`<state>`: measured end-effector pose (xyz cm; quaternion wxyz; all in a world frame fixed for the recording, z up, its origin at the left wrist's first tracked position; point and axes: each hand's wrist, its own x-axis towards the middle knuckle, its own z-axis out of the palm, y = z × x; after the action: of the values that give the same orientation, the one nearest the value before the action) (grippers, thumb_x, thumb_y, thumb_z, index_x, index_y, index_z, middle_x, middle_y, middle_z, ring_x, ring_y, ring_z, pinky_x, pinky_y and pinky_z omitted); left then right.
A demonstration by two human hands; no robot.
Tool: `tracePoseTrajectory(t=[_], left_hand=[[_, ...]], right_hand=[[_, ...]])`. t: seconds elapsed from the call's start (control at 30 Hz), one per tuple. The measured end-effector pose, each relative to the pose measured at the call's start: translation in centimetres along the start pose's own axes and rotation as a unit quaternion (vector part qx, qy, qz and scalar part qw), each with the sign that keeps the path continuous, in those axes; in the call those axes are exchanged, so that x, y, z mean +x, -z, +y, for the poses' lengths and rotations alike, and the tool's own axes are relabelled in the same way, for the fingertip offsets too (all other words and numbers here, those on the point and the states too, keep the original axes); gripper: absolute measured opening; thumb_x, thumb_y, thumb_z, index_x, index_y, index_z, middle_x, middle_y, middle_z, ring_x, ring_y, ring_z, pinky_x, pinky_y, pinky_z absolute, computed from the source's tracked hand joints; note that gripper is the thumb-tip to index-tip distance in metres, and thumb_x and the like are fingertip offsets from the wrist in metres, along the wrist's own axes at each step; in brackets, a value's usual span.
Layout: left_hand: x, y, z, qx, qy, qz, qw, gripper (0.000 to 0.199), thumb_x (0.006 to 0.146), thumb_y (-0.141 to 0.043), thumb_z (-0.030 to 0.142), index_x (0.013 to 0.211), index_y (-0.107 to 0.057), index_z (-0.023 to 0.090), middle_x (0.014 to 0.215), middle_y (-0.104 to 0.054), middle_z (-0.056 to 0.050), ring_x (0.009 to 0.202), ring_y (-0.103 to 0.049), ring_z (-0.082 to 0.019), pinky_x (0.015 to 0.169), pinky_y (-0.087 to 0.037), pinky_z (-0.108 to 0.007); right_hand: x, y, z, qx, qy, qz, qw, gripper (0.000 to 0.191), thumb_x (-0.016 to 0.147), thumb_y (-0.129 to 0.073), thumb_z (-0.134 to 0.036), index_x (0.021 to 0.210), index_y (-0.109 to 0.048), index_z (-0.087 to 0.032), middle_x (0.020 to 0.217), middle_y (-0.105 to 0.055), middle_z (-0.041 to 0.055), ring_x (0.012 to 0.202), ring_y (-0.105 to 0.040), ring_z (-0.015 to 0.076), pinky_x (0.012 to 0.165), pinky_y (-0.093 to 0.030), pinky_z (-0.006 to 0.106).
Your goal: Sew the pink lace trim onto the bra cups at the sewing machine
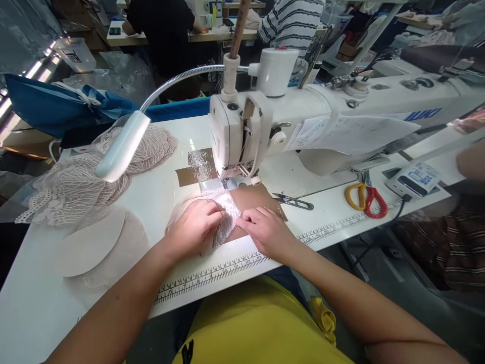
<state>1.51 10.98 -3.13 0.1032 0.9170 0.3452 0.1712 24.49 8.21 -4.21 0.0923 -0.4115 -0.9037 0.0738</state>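
Observation:
A piece of white lace fabric [229,206] lies under the needle area of a white sewing machine [232,136], brightly lit there. On its left side my left hand [196,226] presses down, fingers bent together over the cloth. My right hand [267,231] pinches the lace's right edge between thumb and curled fingers. Beneath the lace and right hand is a brown sheet [261,194] on the machine bed. Sheer beige fabric [178,210] shows beside my left hand, partly hidden by it. Thread snips [293,201] lie just beyond my right hand.
Beige lace stacks [147,146] and a pale oval template [94,245] lie at left. A lamp [125,146] hangs over the table. Red-and-yellow-handled scissors [366,199] and a small white device [415,178] sit right. A printed ruler [212,277] follows the front edge. People sit behind.

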Motion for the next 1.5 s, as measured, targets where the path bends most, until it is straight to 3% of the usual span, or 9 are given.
tracePoseTrajectory(t=[0.2, 0.63, 0.8, 0.9, 1.03, 1.23, 1.5], left_hand=[[-0.1, -0.7, 0.2, 0.079, -0.054, -0.024, 0.995, 0.031, 0.093, -0.046, 0.020, 0.117, -0.065, 0.024, 0.089, -0.062, -0.008, 0.083, -0.052, -0.022, 0.076, -0.042, -0.038], [0.0, -1.2, 0.6, 0.078, -0.028, -0.044, 0.996, 0.035, 0.091, -0.045, 0.017, 0.121, -0.062, 0.021, 0.085, -0.057, -0.009, 0.081, -0.048, -0.022, 0.074, -0.041, -0.038], [0.2, -1.1, 0.9, 0.093, -0.023, -0.057, 0.994, 0.034, 0.090, -0.048, 0.016, 0.120, -0.063, 0.021, 0.087, -0.058, -0.009, 0.082, -0.049, -0.023, 0.074, -0.043, -0.038], [0.2, -1.1, 0.9, 0.084, -0.021, -0.042, 0.995, 0.034, 0.090, -0.049, 0.016, 0.121, -0.063, 0.022, 0.093, -0.060, -0.011, 0.089, -0.052, -0.025, 0.077, -0.045, -0.040], [0.2, -1.3, 0.5, 0.043, -0.051, -0.009, 0.998, 0.035, 0.092, -0.046, 0.018, 0.124, -0.061, 0.020, 0.121, -0.059, -0.014, 0.107, -0.054, -0.027, 0.084, -0.048, -0.042], [0.2, -1.3, 0.3, 0.070, -0.045, -0.018, 0.996, 0.043, 0.088, -0.043, 0.015, 0.129, -0.056, 0.013, 0.133, -0.055, -0.016, 0.089, -0.057, -0.025, 0.076, -0.051, -0.042], [0.5, -1.0, 0.6, 0.107, -0.001, -0.053, 0.993, 0.045, 0.082, -0.046, 0.011, 0.125, -0.058, 0.010, 0.134, -0.054, -0.015, 0.085, -0.056, -0.026, 0.074, -0.050, -0.041]], right_hand=[[-0.3, -0.4, 0.0, 0.018, 0.007, 0.039, 0.999, 0.035, 0.084, -0.042, -0.001, 0.108, -0.063, -0.018, 0.088, -0.057, 0.0052, 0.077, -0.041, 0.0175, 0.071, -0.030, 0.029], [-0.5, -0.4, 0.2, 0.034, 0.010, 0.046, 0.998, 0.036, 0.085, -0.041, -0.003, 0.108, -0.064, -0.019, 0.088, -0.058, 0.0053, 0.078, -0.042, 0.0175, 0.071, -0.032, 0.030], [-0.4, -0.5, 0.5, 0.061, 0.000, 0.080, 0.995, 0.034, 0.091, -0.039, -0.008, 0.111, -0.064, -0.017, 0.089, -0.060, 0.0063, 0.078, -0.045, 0.0169, 0.071, -0.034, 0.029], [0.0, -0.6, 0.6, 0.039, -0.024, 0.084, 0.995, 0.034, 0.092, -0.039, -0.009, 0.113, -0.065, -0.016, 0.087, -0.059, 0.0068, 0.076, -0.044, 0.0173, 0.068, -0.034, 0.029], [0.7, -0.4, 0.5, 0.005, -0.042, 0.040, 0.998, 0.032, 0.089, -0.042, -0.007, 0.107, -0.067, -0.017, 0.082, -0.055, 0.0056, 0.074, -0.043, 0.0170, 0.065, -0.031, 0.028], [0.9, -0.1, 0.5, 0.003, -0.038, 0.023, 0.999, 0.029, 0.092, -0.041, -0.009, 0.101, -0.067, -0.017, 0.081, -0.054, 0.0049, 0.073, -0.043, 0.0159, 0.066, -0.030, 0.028], [0.8, -0.3, 0.5, 0.009, -0.024, 0.053, 0.998, 0.030, 0.092, -0.041, -0.009, 0.102, -0.068, -0.015, 0.079, -0.053, 0.0046, 0.072, -0.040, 0.0158, 0.064, -0.029, 0.028]])
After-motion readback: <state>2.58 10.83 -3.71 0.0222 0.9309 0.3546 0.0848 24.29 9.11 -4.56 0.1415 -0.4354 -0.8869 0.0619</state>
